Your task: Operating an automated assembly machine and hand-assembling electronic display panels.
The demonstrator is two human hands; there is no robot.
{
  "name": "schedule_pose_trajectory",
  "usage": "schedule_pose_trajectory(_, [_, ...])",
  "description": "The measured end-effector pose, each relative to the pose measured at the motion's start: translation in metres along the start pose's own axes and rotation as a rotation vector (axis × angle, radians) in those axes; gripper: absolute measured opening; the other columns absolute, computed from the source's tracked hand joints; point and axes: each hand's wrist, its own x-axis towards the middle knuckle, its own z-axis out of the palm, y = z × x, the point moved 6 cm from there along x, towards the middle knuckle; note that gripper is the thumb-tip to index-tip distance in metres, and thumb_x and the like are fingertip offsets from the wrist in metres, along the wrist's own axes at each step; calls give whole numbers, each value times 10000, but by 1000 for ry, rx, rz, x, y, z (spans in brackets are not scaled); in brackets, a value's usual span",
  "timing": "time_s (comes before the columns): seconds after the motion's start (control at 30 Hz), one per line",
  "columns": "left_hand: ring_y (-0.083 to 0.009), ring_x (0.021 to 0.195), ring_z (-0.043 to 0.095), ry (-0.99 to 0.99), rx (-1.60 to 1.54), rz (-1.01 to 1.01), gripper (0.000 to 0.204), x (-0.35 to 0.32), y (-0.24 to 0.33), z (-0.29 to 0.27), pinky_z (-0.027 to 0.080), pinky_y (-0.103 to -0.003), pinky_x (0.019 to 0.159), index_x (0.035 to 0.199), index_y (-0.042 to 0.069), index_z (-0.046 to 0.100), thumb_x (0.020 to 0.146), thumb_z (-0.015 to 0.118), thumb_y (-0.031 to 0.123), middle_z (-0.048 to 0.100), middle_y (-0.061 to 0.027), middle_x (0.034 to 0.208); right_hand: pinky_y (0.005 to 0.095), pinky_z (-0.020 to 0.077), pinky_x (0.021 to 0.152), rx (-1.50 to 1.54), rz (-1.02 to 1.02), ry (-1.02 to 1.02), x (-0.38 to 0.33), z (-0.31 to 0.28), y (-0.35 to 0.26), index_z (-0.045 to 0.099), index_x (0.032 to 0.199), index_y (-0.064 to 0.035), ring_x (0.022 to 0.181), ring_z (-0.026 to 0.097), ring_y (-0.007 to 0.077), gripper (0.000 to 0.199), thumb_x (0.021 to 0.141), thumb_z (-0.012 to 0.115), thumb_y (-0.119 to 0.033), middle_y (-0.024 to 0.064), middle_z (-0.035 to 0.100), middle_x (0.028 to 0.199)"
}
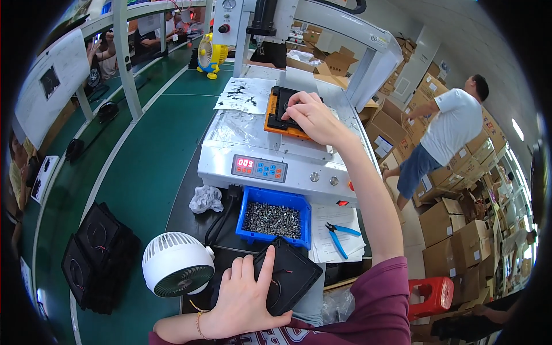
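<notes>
Two bare hands work at a green bench, seen from above. Near the viewer, the left hand (244, 299) lies palm down with fingers spread and index finger stretched out flat on a black square fan housing (287, 275), pinning it rather than gripping it; thin red wire shows on the part. Farther away, the right hand (313, 118) reaches out to a white benchtop machine (270, 155), its fingers curled down onto a second black housing (284, 106) seated in an orange fixture (275, 123) on the machine bed; whether the fingers pinch the part or only press it cannot be told. Between the hands sits a blue bin of small screws (271, 219), with blue-handled cutters (340, 234) on papers to its right and a small white desk fan (177, 264) to its left. More black housings (95, 259) are stacked at the near left. At the far right a person in a white shirt (454, 129) bends among cardboard cartons (454, 224). The step in hand looks like seating or lifting the part in the fixture while the next one waits under the left hand. The next move likely calls for a square, level placement in the orange nest
</notes>
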Motion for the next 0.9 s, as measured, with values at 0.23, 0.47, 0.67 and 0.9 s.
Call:
schedule_pose_trajectory(0.23, [-370, 1048, 445, -28, 5, -13, 1163, 0, 1, 0, 408, -442, 889, 1404, -77, 259, 583, 746, 587, 441, -255, 1132, 362, 327, 1027, 11, -14, 66, -2, -3, 1, 708, 963, -88, 1164, 399, 288, 343, 956, 419, -274, 113, 504, 1172])
schedule_pose_trajectory(0.47, [-365, 1034, 450, -12, 13, 4, 1159, -1, 2, 2, 410, -435, 878, 1404, -78, 263, 587, 745, 589, 445, -254, 1119, 368, 321, 1034, 97, -9, 167, -10, -17, 5, 688, 1010, -54, 1184, 380, 287, 372, 985, 401, -289, 114, 496, 1193])
schedule_pose_trajectory(0.67, [-364, 1034, 449, -14, 19, 19, 1156, -2, 4, 1, 410, -433, 872, 1401, -78, 266, 590, 740, 596, 445, -250, 1114, 364, 354, 998, 68, -30, 245, -23, -29, 8, 669, 1021, -32, 1121, 447, 288, 352, 987, 402, -260, 127, 537, 1138])
schedule_pose_trajectory(0.9, [-366, 1003, 467, 24, 7, 4, 1147, -4, 0, -1, 420, -429, 816, 1417, -59, 262, 581, 730, 572, 459, -281, 1114, 355, 461, 806, 19, 92, 547, -119, -58, -27, 627, 1059, 1, 910, 585, 297, 219, 927, 487, -103, 159, 623, 969])
